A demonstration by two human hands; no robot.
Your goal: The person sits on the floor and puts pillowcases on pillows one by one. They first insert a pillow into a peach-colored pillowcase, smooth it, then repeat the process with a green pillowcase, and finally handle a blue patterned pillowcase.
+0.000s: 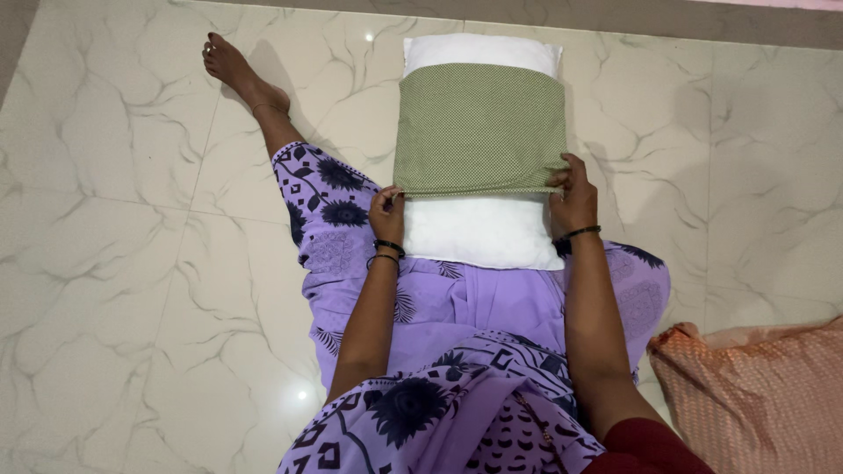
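Note:
A white pillow point(479, 233) lies on the marble floor in front of my lap, its far end point(481, 51) also showing. A green checked pillow cover point(479, 129) wraps its middle part. My left hand point(385, 213) pinches the cover's near left corner. My right hand point(572, 195) grips the cover's near right corner. Both hands sit at the cover's open edge, on either side of the pillow. Dark bangles circle both wrists.
I sit on a white marble floor point(114, 263) in purple flowered clothes, my left leg point(250, 83) stretched out to the far left. An orange patterned pillow point(760, 386) lies at the lower right beside my knee.

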